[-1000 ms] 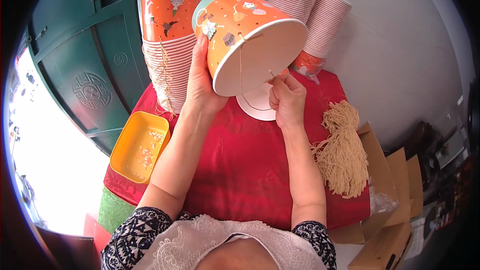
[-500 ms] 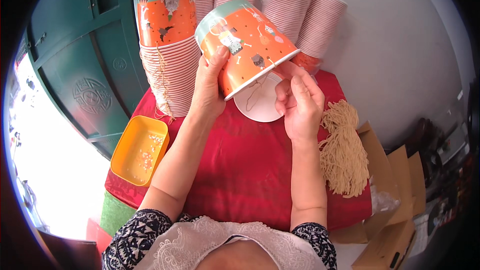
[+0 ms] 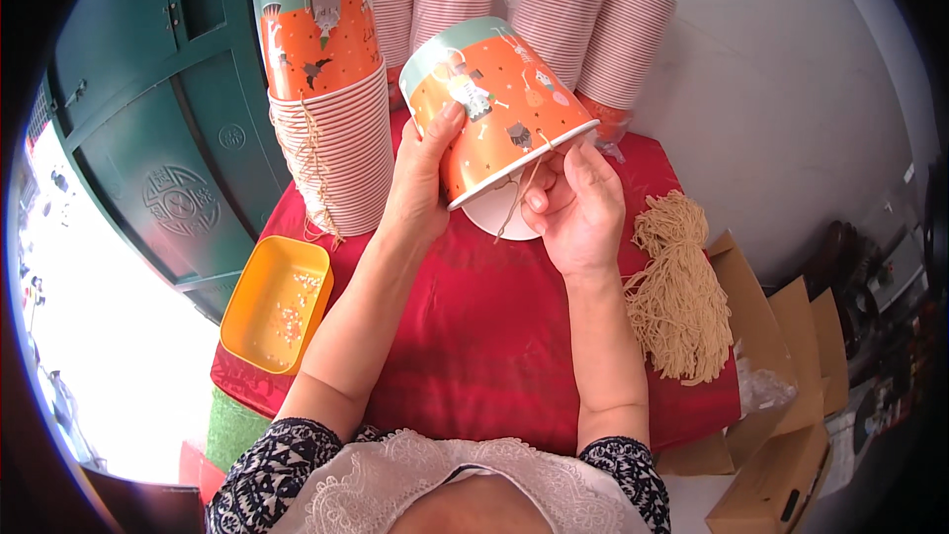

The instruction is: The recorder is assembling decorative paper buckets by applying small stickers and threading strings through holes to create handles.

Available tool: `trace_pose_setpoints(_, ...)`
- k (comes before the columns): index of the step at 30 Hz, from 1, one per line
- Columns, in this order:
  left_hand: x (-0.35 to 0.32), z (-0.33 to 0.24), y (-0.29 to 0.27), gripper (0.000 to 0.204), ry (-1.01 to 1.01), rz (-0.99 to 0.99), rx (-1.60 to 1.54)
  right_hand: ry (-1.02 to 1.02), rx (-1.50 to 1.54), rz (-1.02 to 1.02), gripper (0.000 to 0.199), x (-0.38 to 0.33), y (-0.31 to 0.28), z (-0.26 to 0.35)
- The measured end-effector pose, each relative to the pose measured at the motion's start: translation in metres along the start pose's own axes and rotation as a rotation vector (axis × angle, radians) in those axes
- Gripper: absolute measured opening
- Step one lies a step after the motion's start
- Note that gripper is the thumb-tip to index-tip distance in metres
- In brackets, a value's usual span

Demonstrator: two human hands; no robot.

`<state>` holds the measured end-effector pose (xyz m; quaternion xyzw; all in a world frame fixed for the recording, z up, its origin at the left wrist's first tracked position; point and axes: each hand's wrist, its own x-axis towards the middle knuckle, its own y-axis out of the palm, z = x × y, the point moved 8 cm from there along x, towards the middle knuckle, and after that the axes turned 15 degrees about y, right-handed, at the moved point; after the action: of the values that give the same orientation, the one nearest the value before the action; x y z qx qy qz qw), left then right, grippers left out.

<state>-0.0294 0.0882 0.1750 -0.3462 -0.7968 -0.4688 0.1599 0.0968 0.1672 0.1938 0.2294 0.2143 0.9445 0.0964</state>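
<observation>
Head view
Left hand (image 3: 420, 183): closed around the wall of the paper bucket (image 3: 499, 104), thumb pressed on its printed side, fingers behind it.
Paper bucket: orange with a pale green band, held up above the red cloth (image 3: 474, 336), tilted with its rim toward 5 o'clock; sits at 12 o'clock from the person.
Right hand (image 3: 573, 208): fingers curled, pinching the string (image 3: 514, 203) at the bucket rim; touches the rim's lower edge.
String: thin, tan, hangs from the rim toward 6 o'clock.
White disc (image 3: 499, 222): lies on the cloth just below the bucket, partly hidden by the right hand.
Bucket stack (image 3: 331, 109): at 10 o'clock from the hands, upright.
Striped stacks (image 3: 583, 25): at 12 to 1 o'clock, against the wall.
String bundle (image 3: 677, 292): at 3 o'clock, on the cloth edge.
Yellow tray (image 3: 277, 302): at 8 o'clock.
Cardboard boxes (image 3: 781, 435): at 4 o'clock.
</observation>
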Motion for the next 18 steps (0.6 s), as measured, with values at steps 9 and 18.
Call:
trace_pose_setpoints(9,-0.001,0.005,-0.002,0.058,-0.039,0.005,0.029,-0.058,-0.016,-0.050,0.017,0.001,0.000,0.000)
trace_pose_setpoints(18,-0.010,0.028,0.000,0.055,-0.271,0.016,-0.090,-0.096,-0.043,-0.075,0.015,-0.002,0.002,0.006)
